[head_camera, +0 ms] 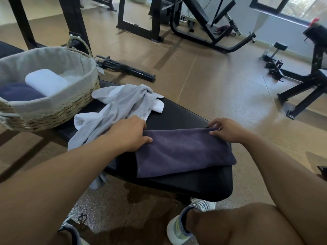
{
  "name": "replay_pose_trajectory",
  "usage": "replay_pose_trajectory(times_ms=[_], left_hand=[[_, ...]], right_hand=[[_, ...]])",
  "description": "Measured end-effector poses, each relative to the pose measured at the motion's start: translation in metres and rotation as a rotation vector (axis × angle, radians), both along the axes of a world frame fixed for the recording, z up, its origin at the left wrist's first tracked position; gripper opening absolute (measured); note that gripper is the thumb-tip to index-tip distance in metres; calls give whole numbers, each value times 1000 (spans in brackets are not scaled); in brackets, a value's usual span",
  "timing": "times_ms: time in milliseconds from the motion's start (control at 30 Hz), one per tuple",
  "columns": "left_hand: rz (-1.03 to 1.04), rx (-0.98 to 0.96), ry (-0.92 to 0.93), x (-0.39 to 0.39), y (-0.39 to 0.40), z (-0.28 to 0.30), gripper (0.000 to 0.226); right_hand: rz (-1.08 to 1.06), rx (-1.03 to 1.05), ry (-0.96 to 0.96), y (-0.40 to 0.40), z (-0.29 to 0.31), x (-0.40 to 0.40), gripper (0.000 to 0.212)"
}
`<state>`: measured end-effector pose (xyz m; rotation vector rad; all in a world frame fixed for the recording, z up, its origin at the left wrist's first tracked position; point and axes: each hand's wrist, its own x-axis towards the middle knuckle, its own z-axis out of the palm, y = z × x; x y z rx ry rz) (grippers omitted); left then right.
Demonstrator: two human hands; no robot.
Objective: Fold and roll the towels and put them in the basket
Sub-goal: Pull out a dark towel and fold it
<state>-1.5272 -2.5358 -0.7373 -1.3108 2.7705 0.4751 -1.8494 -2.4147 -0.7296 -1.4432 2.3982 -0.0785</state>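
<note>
A dark purple towel [184, 152] lies folded flat on the black padded bench [185, 117]. My left hand [131, 134] pinches its far left corner, and my right hand [228, 129] pinches its far right corner. A crumpled light grey towel [116, 106] lies in a heap on the bench beside my left hand, over a white towel [157, 106]. The woven basket [53, 110] with a cloth lining stands at the bench's left end. Inside it lie a rolled white towel [46, 82] and a dark blue towel [19, 92].
Black gym machine frames [139, 20] and an incline bench [200, 16] stand on the brown floor beyond. A black bar [127, 68] lies on the floor behind the basket. Another bench frame [309, 85] is at the right. My knees and shoes [178, 227] are below the bench.
</note>
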Motion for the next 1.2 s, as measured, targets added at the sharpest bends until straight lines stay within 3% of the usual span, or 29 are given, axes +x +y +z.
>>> replay_pose_trajectory(times_ms=[133, 233, 333, 533, 700, 867, 1000, 1067, 1200], left_hand=[[-38, 48, -194, -10, 0, 5, 41], [-59, 113, -199, -14, 1, 8, 37], [-50, 222, -42, -11, 1, 8, 35], [157, 539, 524, 8, 7, 23, 38], [122, 827, 579, 32, 6, 43, 32], [111, 803, 687, 47, 3, 51, 31], [25, 575, 449, 51, -4, 49, 11], [50, 384, 499, 46, -4, 48, 11], [87, -29, 843, 37, 5, 62, 17]], right_hand=[[6, 138, 6, -7, 8, 1, 16], [58, 248, -15, -5, 18, 7, 7], [71, 236, -66, 7, 21, 7, 9], [33, -32, -404, 54, 32, 5, 14], [-34, -194, -564, 74, 52, 12, 32], [-32, -78, -606, 81, 63, 16, 35], [-9, 72, -489, 75, 66, 16, 15], [-19, -61, -363, 68, 64, 18, 5], [-101, -644, -113, 62, 73, 23, 7]])
